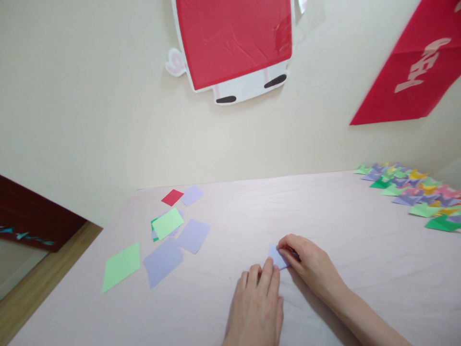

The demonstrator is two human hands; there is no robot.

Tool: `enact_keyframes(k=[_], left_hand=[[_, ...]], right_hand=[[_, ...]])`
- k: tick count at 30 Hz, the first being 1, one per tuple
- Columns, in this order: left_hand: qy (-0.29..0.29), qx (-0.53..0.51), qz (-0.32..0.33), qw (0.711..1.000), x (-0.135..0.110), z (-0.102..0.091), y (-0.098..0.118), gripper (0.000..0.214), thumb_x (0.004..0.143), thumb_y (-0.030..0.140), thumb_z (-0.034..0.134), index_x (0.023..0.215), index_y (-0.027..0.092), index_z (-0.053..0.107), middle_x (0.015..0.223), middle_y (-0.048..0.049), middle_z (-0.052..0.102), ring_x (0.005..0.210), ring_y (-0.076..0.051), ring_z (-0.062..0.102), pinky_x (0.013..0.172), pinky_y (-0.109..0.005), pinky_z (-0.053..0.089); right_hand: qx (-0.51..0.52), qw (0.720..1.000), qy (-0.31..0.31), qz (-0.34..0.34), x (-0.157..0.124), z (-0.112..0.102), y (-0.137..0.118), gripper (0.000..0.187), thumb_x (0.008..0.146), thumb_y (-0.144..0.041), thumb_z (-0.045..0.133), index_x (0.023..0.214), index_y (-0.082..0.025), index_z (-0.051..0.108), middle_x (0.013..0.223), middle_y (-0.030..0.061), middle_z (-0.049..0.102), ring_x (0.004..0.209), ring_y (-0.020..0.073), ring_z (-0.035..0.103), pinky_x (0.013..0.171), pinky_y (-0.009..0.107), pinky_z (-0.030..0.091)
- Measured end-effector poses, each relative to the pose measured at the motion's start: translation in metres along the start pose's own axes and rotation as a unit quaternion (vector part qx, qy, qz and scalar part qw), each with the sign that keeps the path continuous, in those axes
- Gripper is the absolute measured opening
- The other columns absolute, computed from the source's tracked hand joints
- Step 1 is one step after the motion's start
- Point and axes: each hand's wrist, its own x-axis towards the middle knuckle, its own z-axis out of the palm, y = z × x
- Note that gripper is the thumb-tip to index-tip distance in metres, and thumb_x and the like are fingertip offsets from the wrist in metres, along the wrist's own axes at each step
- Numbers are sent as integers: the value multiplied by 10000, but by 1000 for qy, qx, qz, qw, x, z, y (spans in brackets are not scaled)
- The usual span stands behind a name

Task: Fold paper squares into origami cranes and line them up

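Observation:
A small piece of lavender paper (pixel 276 256), which looks folded, lies on the pale cloth in front of me. My left hand (pixel 256 302) rests palm down with its fingers stretched out, the index fingertip at the paper's near left edge. From the right, my right hand (pixel 310 263) pinches the paper's right side between thumb and fingers. That hand covers part of the paper, so its full shape is hidden.
Loose sheets lie to the left: a light green one (pixel 121 267), lavender ones (pixel 163 263) and a red one (pixel 172 197). Rows of folded coloured paper pieces (pixel 414 192) stand at the far right. The cloth-covered surface (pixel 245 211) meets a wall (pixel 118 120) with red decorations.

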Motion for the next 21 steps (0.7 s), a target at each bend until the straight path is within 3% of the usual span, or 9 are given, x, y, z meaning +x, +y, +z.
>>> enact_keyframes(k=[7,12,21], left_hand=[[3,28,14,1000,5,-2,3,455,835,279,583,1281,191,562,1350,-50,571,963,-256,526,751,-413,488],[19,48,13,999,7,-1,6,453,794,253,605,1240,177,593,1306,-41,611,951,-255,536,755,-419,482],[30,56,7,998,6,-4,6,329,859,282,559,1161,177,636,1284,-45,630,975,-253,579,776,-414,490]], right_hand=[[-25,1000,-9,15,0,4,0,138,880,-178,478,835,-210,605,812,32,662,764,204,600,706,332,455],[-31,999,9,-21,-4,0,-1,44,842,-207,581,861,-215,620,869,43,636,821,222,572,750,359,451],[-18,1000,19,-4,-17,-2,1,225,786,-204,641,1007,-239,611,1090,81,583,980,265,512,838,415,416]])
